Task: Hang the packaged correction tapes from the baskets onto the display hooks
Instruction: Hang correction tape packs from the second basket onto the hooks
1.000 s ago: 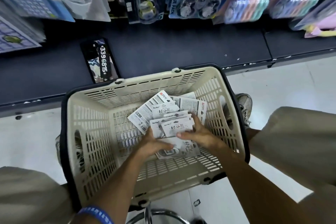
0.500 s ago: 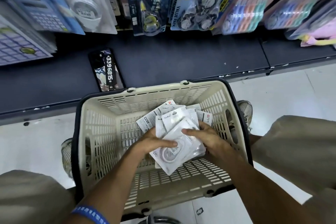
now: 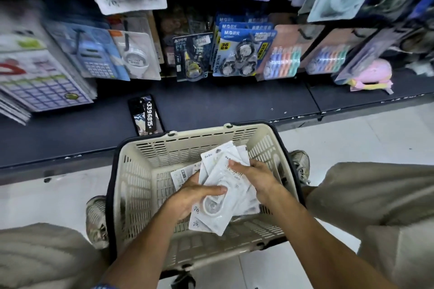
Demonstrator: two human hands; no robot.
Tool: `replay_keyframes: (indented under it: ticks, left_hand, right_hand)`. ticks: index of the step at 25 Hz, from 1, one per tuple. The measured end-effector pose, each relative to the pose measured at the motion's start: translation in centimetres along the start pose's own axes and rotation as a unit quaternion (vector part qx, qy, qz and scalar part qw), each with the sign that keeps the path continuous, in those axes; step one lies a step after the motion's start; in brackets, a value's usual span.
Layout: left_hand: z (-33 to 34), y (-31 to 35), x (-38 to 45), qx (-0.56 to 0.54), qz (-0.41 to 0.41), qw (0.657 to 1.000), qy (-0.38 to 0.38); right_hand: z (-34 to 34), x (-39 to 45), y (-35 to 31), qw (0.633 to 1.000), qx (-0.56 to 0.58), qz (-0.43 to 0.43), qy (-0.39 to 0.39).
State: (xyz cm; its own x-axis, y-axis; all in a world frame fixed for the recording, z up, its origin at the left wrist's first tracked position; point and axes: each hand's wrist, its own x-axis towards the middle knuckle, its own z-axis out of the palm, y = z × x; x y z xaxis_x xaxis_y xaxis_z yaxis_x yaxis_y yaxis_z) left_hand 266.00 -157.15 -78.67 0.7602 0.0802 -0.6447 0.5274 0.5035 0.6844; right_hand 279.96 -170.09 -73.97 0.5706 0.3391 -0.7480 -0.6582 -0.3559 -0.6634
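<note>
I saw the packs (image 3: 225,195), a fanned stack of white correction-tape cards, held tilted over the middle of the basket (image 3: 138,185). The stack's lower corner hung above the basket floor, and its top edge reached toward the far wall without touching it, as far as I could tell. My left hand (image 3: 187,199) was closed round the stack's left edge, thumb lying across the top card. My right hand (image 3: 256,178) pressed on the stack from the right, fingers curled over its upper right part. One loose card (image 3: 184,176) lay flat on the basket floor just left of the stack, partly under my left hand.

The basket's left half was open. Its dark rim stood just short of the shelf base (image 3: 211,103), a broad dark ledge with a phone (image 3: 145,115) lying on it beside the basket's far left corner. A shoe (image 3: 97,220) sat against the basket's left wall and another (image 3: 299,164) against its right; knees flanked both sides.

Above the ledge, hanging goods crowded the hooks: calculators (image 3: 94,54) to the left, a blue value pack (image 3: 239,54) in the middle, coloured tape packs (image 3: 281,58) on its right.
</note>
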Motion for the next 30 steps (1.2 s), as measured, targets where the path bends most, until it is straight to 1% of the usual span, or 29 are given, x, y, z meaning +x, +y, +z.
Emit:
replay_keyframes:
  ticks: [3, 7, 8, 10, 11, 12, 13, 14, 15, 16, 17, 18, 20, 21, 22, 23, 24, 25, 26, 28, 29, 30]
  left_hand:
    - [-0.5, 1.9, -1.9, -0.028, 0.001, 0.999, -0.016]
    - [-1.6, 4.0, -3.6, -0.084, 0.021, 0.996, 0.017]
    - [-1.5, 4.5, -3.7, -0.085, 0.017, 0.996, 0.031]
    - [-0.9, 5.2, -3.9, -0.084, -0.011, 0.995, 0.051]
    - [-0.8, 5.5, -3.9, -0.09, -0.026, 0.995, 0.046]
    - [-0.7, 5.9, -4.0, -0.099, -0.03, 0.994, 0.03]
    - [-0.9, 6.2, -4.0, -0.108, -0.025, 0.994, 0.012]
    - [-0.9, 6.7, -4.2, -0.102, -0.018, 0.995, 0.001]
    - [-1.0, 7.3, -4.4, -0.077, -0.008, 0.997, -0.006]
    - [-0.8, 7.8, -4.5, -0.031, 0.006, 0.999, -0.005]
    - [-0.6, 8.3, -4.6, 0.016, 0.023, 1.0, -0.002]
    - [-0.3, 8.5, -4.5, 0.04, 0.039, 0.998, 0.005]
    - [0.1, 8.6, -4.4, 0.017, 0.073, 0.997, 0.036]
    - [0.0, 8.5, -4.4, -0.014, 0.092, 0.994, 0.051]
    - [0.0, 8.6, -4.5, -0.044, 0.108, 0.991, 0.059]
    - [0.0, 8.8, -4.5, -0.068, 0.116, 0.989, 0.058]
    - [0.1, 9.3, -4.5, -0.083, 0.114, 0.989, 0.051]
    - [0.3, 9.9, -4.5, -0.086, 0.11, 0.989, 0.039]
    - [0.6, 10.4, -4.5, -0.08, 0.104, 0.991, 0.034]
    - [1.2, 10.8, -4.7, -0.055, 0.078, 0.995, 0.041]
    - [1.2, 10.8, -4.9, -0.061, 0.057, 0.996, 0.037]
    - [1.3, 10.7, -5.2, -0.082, 0.032, 0.996, 0.028]
  right_hand:
    - [0.4, -1.6, -1.2, 0.999, 0.024, 0.006, -0.03]
    - [1.3, -2.3, -3.1, 0.996, 0.045, 0.019, -0.077]
    - [1.1, -2.5, -3.5, 0.994, 0.038, 0.024, -0.098]
    - [0.5, -3.1, -3.6, 0.986, -0.027, 0.026, -0.16]
    - [0.1, -3.3, -3.4, 0.982, -0.053, 0.021, -0.178]
    - [0.1, -3.4, -3.1, 0.984, -0.049, 0.008, -0.171]
    - [0.2, -3.3, -2.8, 0.99, -0.006, -0.006, -0.139]
    - [0.4, -3.3, -2.7, 0.992, 0.062, -0.016, -0.106]
    - [0.8, -3.3, -2.9, 0.987, 0.126, -0.021, -0.094]
    - [1.3, -3.6, -3.3, 0.981, 0.165, -0.015, -0.102]
    - [1.7, -3.9, -3.9, 0.978, 0.174, -0.009, -0.116]
    - [2.0, -4.2, -4.4, 0.978, 0.17, -0.01, -0.124]
    - [2.4, -4.5, -5.3, 0.981, 0.155, -0.056, -0.104]
    - [2.5, -4.5, -5.5, 0.982, 0.139, -0.106, -0.067]
    - [2.4, -4.5, -5.7, 0.979, 0.116, -0.164, -0.012]
    - [2.2, -4.6, -5.9, 0.971, 0.091, -0.22, 0.034]
    - [2.0, -4.9, -6.1, 0.962, 0.069, -0.258, 0.054]
    - [1.8, -5.0, -6.1, 0.959, 0.053, -0.277, 0.034]
    - [1.8, -5.2, -6.1, 0.961, 0.024, -0.274, -0.013]
    - [2.3, -5.9, -6.2, 0.964, -0.065, -0.24, -0.098]
    - [2.4, -6.0, -6.2, 0.963, -0.091, -0.226, -0.113]
    - [2.3, -5.8, -6.5, 0.966, -0.096, -0.213, -0.107]
